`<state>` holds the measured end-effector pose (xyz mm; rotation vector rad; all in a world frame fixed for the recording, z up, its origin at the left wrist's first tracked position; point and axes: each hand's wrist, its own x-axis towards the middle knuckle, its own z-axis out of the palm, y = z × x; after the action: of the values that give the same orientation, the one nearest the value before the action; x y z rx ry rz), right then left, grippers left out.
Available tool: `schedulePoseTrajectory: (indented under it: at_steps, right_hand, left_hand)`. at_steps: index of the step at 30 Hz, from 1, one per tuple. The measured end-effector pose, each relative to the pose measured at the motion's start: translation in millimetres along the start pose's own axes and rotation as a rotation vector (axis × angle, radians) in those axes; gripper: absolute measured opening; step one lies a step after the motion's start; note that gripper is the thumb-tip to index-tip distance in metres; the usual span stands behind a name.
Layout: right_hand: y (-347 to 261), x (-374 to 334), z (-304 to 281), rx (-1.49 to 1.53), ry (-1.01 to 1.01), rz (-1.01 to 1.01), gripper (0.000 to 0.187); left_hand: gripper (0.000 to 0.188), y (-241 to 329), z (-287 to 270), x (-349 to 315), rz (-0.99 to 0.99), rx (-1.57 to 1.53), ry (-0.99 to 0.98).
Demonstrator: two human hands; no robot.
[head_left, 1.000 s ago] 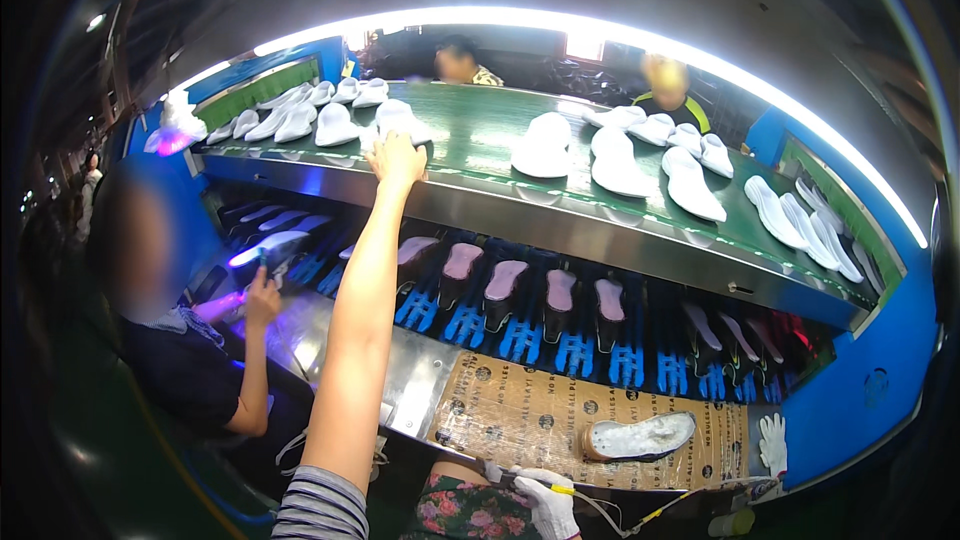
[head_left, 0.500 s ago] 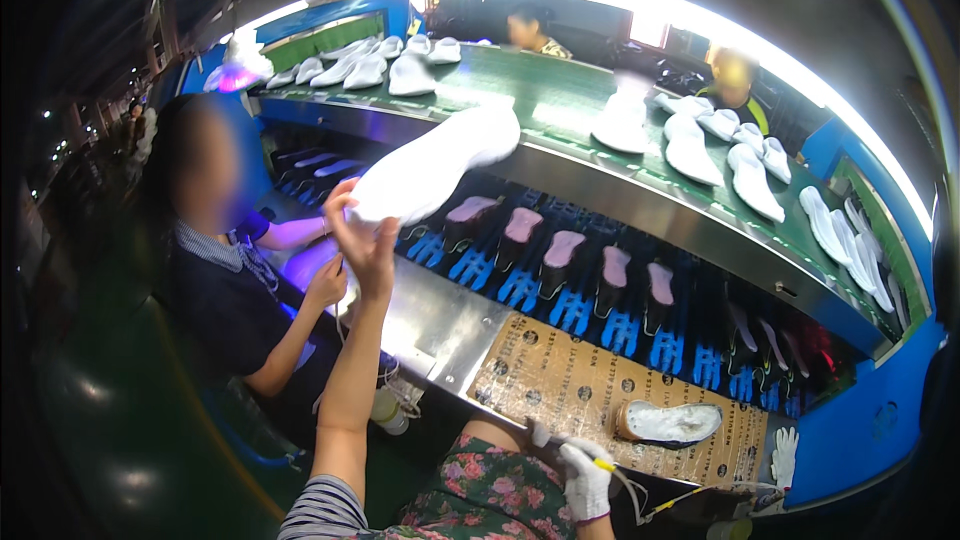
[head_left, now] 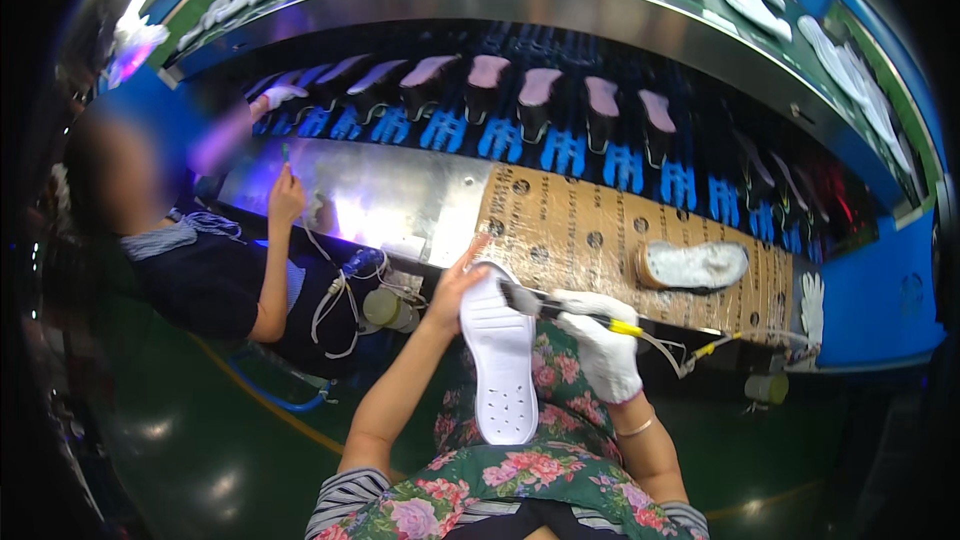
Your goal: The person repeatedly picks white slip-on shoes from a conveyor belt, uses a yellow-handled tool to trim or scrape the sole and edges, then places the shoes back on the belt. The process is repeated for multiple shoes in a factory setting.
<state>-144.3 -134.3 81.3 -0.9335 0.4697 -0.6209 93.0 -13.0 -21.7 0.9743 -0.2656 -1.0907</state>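
the left hand (head_left: 452, 292) is pinching a white sole (head_left: 503, 360), likely steadying it for the brush (head_left: 522, 299) the gloved right hand (head_left: 602, 348) is gripping alongside.

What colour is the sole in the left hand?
White sole, shown best in the head view.

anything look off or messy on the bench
Slightly: the sole-shaped piece on the cardboard has a mottled, uneven white top, as if smeared, unlike the evenly white shoe sole in the left hand. No clear spill or damage shows.
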Motion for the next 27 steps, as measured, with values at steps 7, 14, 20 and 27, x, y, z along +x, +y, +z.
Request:
schedulePoseTrajectory:
  at_steps: [7,14,20,27]
  right_hand:
    - [14.7,9.3,-2.5,-0.231,-0.118,-0.038,0.022]
    - [7.1,17.4,-4.5,-0.628,-0.219,-0.365,0.018]
    - [-20.5,32.9,4.5,-0.905,-0.205,-0.711,0.026]
    - [-14.3,46.6,10.4,-1.161,-0.172,-1.050,0.039]
  left_hand:
    - [0.092,-95.1,18.0,-83.2,-0.355,-0.564,-0.105]
    - [0.109,-71.2,43.8,-65.8,-0.292,-0.875,-0.360]
    - [0.094,-47.1,83.6,-52.4,-0.069,-0.294,-0.123]
    - [0.101,-61.9,94.3,-53.6,-0.038,-0.188,-0.082]
